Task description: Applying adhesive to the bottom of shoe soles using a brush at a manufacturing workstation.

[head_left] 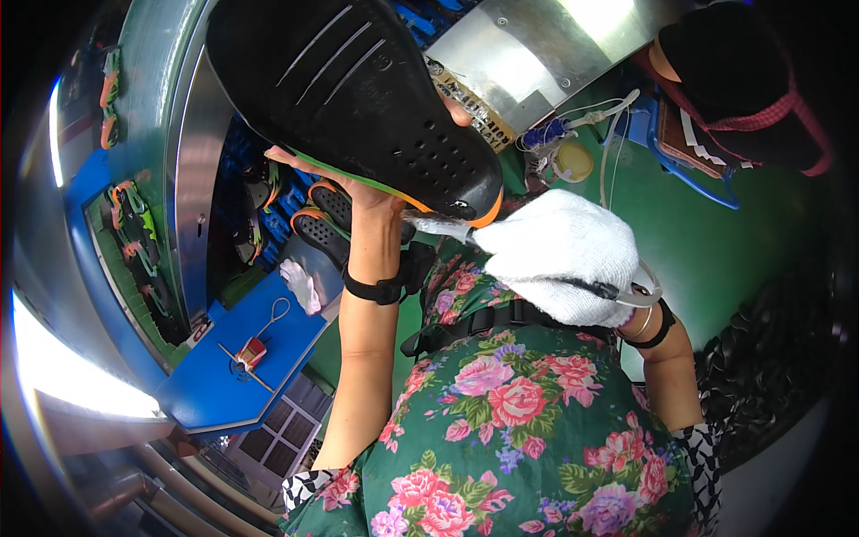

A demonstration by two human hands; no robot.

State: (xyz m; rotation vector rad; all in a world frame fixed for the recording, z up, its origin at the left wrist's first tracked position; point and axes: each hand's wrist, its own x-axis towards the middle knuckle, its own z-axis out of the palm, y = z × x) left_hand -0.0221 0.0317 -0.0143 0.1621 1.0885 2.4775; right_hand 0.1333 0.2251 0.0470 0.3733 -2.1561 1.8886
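Observation:
My bare left hand [367,190] holds up a large black shoe sole [344,98], gripping it from beneath. The sole has small holes near the end closest to me, three slits towards the far end, and an orange and green rim. A white knitted glove covers my right hand [564,255], whose fingers are closed round a brush [440,225] with a clear tube running to it. The dark, wet-looking bristles lie beside the sole's near orange edge; I cannot tell whether they touch it. A small glossy spot shows on the sole's near tip.
At left stands a blue table [215,380] with a wire-handled tool and a small red object. Near it lies a pale glove [301,285]. More black soles [320,234] sit behind my left arm. A metal machine [514,58] is ahead; another person [734,89] is at far right.

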